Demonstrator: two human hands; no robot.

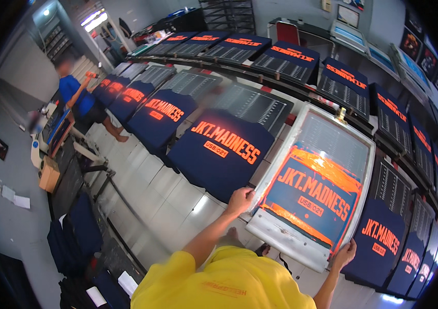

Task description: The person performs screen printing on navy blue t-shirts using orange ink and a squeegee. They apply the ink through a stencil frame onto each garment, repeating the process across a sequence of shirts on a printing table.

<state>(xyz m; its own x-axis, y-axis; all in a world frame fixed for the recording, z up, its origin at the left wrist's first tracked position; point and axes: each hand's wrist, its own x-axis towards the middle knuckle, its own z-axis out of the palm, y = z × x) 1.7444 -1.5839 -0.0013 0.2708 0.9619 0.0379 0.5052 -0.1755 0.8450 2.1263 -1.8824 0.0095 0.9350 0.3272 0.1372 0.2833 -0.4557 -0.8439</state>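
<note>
A screen-printing frame [364, 203] with a pale rim lies tilted in front of me, over one of the printing boards. Orange ink [327, 170] is smeared across the far part of its mesh, and orange lettering shows in the dark stencil area. My left hand [240, 202] is closed on the frame's near left edge. At the near right edge my right hand [344, 255] grips the rim, fingers partly hidden. A wide pale bar [287, 241] runs along the frame's near end. Left of the frame, a navy shirt [214, 167] with orange print lies on its board.
More printed navy shirts [381, 232] lie on boards to both sides, with another row [286, 59] beyond a rail. A person in a blue shirt [77, 95] stands at the far left. A red chair [287, 33] is at the back; a cardboard box [49, 174] sits left.
</note>
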